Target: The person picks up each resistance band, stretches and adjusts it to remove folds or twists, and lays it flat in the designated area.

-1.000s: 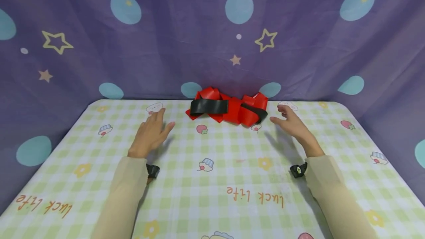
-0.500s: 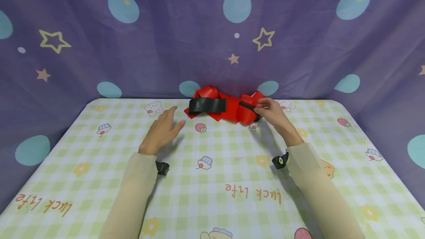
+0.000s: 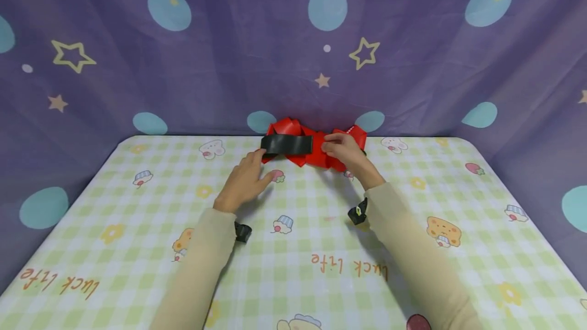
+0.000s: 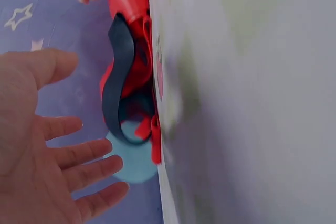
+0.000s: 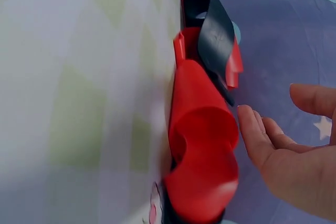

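Observation:
A glossy red bundle of folded, looped strips (image 3: pixel 316 158) lies along the table's far edge. A wide black strip (image 3: pixel 288 144) curves across its left part, and in the left wrist view this black strip (image 4: pixel 119 72) bends into an open loop. My left hand (image 3: pixel 243 181) is at the bundle's lower left end, fingers extended and thumb apart. Over the red right part hovers my right hand (image 3: pixel 350 154), covering some of it. In the right wrist view its fingers (image 5: pixel 254 135) are loosely bent close beside the red loop (image 5: pixel 207 129), with nothing pinched between them.
A green-and-white checked tablecloth (image 3: pixel 284 192) with printed cartoons covers the table. Right behind its far edge hangs a purple curtain (image 3: pixel 229 65) with stars and blue ovals. Each wrist wears a small black device, such as the right one (image 3: pixel 357 212).
Both hands have moved inward to the bundle, the left one rightward to its left end, the right one leftward over its right part. The bundle lies in the same place.

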Available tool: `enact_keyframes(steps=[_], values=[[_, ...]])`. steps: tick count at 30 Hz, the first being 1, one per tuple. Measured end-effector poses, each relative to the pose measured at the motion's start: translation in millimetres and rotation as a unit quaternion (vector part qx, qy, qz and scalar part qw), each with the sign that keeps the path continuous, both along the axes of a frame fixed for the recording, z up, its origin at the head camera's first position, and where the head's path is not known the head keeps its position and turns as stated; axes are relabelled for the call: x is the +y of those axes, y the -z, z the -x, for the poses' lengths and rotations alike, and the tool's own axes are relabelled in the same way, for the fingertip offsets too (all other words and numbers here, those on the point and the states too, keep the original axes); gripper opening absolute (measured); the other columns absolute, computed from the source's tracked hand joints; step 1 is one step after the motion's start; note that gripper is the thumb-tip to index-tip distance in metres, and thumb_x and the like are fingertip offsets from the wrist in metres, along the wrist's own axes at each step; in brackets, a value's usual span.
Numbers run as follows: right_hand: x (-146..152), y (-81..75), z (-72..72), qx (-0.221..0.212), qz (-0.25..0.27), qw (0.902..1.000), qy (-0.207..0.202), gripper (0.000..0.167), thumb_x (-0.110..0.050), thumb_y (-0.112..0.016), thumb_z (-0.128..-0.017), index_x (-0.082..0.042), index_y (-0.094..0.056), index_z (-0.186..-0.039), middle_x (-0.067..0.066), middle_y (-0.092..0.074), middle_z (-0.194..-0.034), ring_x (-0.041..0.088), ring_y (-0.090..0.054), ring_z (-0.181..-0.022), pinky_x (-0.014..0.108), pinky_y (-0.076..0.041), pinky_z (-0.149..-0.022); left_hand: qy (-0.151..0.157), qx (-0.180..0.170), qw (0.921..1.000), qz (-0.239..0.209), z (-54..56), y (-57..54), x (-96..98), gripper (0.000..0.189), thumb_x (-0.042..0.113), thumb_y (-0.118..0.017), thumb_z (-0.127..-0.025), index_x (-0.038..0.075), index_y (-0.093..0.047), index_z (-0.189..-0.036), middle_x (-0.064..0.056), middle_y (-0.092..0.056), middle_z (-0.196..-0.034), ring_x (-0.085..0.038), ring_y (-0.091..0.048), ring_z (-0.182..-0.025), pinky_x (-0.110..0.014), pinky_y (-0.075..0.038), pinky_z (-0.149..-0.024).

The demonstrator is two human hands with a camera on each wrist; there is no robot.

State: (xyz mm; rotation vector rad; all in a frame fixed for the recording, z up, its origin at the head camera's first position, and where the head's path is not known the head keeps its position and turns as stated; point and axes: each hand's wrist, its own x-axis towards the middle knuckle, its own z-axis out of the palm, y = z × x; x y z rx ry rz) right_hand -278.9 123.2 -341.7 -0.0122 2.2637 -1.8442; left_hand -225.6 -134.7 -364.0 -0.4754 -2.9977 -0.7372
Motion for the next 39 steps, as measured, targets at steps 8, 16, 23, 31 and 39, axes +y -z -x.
enact_keyframes(steps=[8, 16, 23, 31, 39], values=[[-19.7, 1.9, 9.1, -0.047, 0.018, 0.9987, -0.001, 0.047, -0.006, -0.050, -0.092, 0.010, -0.040, -0.136, 0.022, -0.046, -0.135, 0.032, -0.051, -0.119, 0.038, -0.040, -0.108, 0.009, 0.049, 0.9988, 0.001, 9.6, 4.0, 24.3, 0.058, 0.023, -0.053, -0.092, -0.002, -0.035, -0.141, -0.024, -0.043, -0.139, -0.037, -0.042, -0.128, -0.055, -0.038, -0.103], [-26.4, 4.3, 15.8, -0.077, 0.061, 0.9950, 0.012, 0.048, -0.006, -0.049, -0.094, 0.011, -0.037, -0.137, 0.023, -0.044, -0.141, 0.034, -0.047, -0.129, 0.038, -0.037, -0.109, -0.011, 0.082, 0.9964, 0.018, 21.3, 3.0, 44.5, 0.055, 0.019, -0.056, -0.091, 0.001, -0.039, -0.140, -0.022, -0.048, -0.134, -0.037, -0.046, -0.123, -0.055, -0.038, -0.099], [-30.6, 11.2, 20.3, -0.098, 0.120, 0.9878, 0.011, 0.042, -0.007, -0.043, -0.096, 0.011, -0.043, -0.134, 0.025, -0.047, -0.138, 0.034, -0.050, -0.123, 0.039, -0.040, -0.107, -0.028, 0.081, 0.9957, 0.036, 32.4, 4.0, 62.3, 0.053, 0.017, -0.056, -0.092, 0.001, -0.041, -0.140, -0.021, -0.049, -0.133, -0.038, -0.048, -0.122, -0.052, -0.039, -0.099], [-34.5, 18.9, 23.3, -0.118, 0.196, 0.9732, 0.023, 0.039, 0.001, -0.043, -0.093, 0.015, -0.045, -0.129, 0.023, -0.060, -0.114, 0.027, -0.061, -0.105, 0.039, -0.041, -0.105, -0.068, 0.052, 0.9950, 0.051, 48.6, 8.0, 80.1, 0.045, 0.020, -0.056, -0.092, -0.001, -0.051, -0.132, -0.021, -0.054, -0.126, -0.038, -0.051, -0.115, -0.050, -0.043, -0.096], [-37.5, 20.9, 21.8, -0.161, 0.214, 0.9635, 0.000, 0.045, -0.003, -0.032, -0.098, 0.007, -0.036, -0.142, 0.025, -0.042, -0.143, 0.033, -0.043, -0.133, 0.040, -0.035, -0.110, -0.062, 0.002, 0.9976, -0.033, 58.1, 14.3, 86.7, 0.040, 0.015, -0.057, -0.089, -0.004, -0.056, -0.124, -0.021, -0.059, -0.119, -0.036, -0.057, -0.111, -0.047, -0.046, -0.097]])
